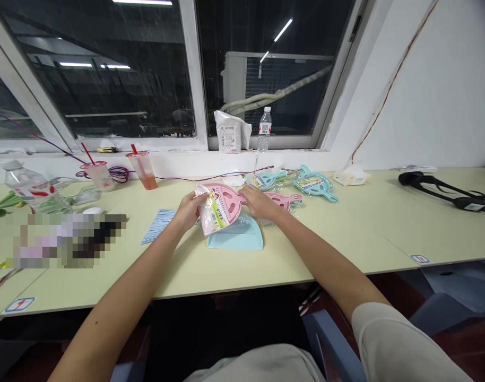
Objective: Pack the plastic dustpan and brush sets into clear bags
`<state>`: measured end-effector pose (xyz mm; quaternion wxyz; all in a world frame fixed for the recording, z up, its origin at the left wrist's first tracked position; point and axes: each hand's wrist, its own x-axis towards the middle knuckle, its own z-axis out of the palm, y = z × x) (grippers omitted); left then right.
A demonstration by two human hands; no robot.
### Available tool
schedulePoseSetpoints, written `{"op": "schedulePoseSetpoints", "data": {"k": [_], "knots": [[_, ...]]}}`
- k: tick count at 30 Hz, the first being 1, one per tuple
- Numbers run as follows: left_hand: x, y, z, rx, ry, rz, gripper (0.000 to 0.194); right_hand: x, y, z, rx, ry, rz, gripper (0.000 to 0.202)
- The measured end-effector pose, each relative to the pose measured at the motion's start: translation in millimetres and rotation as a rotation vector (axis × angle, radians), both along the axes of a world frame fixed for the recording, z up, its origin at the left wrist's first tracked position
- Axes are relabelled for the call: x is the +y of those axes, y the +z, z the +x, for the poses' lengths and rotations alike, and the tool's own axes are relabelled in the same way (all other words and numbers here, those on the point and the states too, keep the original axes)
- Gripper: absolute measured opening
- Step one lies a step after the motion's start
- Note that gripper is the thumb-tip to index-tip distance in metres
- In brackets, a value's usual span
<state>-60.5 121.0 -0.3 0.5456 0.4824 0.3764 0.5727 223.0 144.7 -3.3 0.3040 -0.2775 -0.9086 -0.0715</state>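
Observation:
Between my two hands is a pink dustpan and brush set (231, 204), wrapped in clear plastic with a printed label. My left hand (190, 211) pinches its wide label end, and my right hand (260, 201) is closed around its handle. Below it on the table lies a light blue dustpan (235, 237). A blue-bristled brush (158, 225) rests to the left, partly behind my left forearm. Another pink set (281, 200) lies just beyond my right hand, partly covered by it. Two packaged teal sets (314, 182) (267, 180) lie farther back.
Along the wall stand two drink cups with red straws (143, 168) (100, 175) and a tissue pack (351, 175). A water bottle (265, 130) and a white package (230, 132) sit on the sill. Black goggles-like gear (445, 192) lies right, a large bottle (33, 188) left.

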Motion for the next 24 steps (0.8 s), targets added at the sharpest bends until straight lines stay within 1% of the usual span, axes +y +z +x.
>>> {"op": "schedulePoseSetpoints", "data": {"k": [3,7,8,11,13,15,16,18,20,24], "knots": [[1.2,0.2,-1.3,0.021,0.066,-0.02,0.043,-3.8,2.6,-2.7,-0.001,0.045,-0.01,0.03],[4.8,5.2,-6.4,-0.011,0.203,0.048,0.053,-8.4,4.9,-6.9,-0.012,0.081,-0.016,0.028],[5.7,6.4,-7.6,-0.006,0.227,0.072,0.051,-9.1,5.0,-7.7,-0.011,0.089,-0.017,0.028],[6.9,8.0,-9.8,0.051,0.272,0.136,0.034,-9.3,4.6,-8.6,-0.002,0.097,-0.02,0.027],[5.9,7.8,-10.3,0.102,0.332,0.21,0.036,-8.7,4.1,-8.1,-0.001,0.092,-0.021,0.025],[3.8,7.6,-10.4,0.184,0.389,0.321,0.042,-8.5,3.9,-7.4,0.0,0.091,-0.027,0.025],[2.7,7.7,-10.5,0.236,0.416,0.381,0.04,-8.6,4.0,-7.2,0.005,0.094,-0.033,0.025],[0.9,8.1,-10.8,0.346,0.468,0.473,0.024,-9.3,4.6,-7.0,0.014,0.1,-0.047,0.026],[0.2,8.2,-11.6,0.42,0.515,0.499,0.012,-10.4,5.5,-7.2,0.018,0.103,-0.05,0.027],[1.9,6.2,-14.2,0.467,0.528,0.486,0.012,-12.2,6.7,-8.0,0.015,0.106,-0.028,0.026]]}}
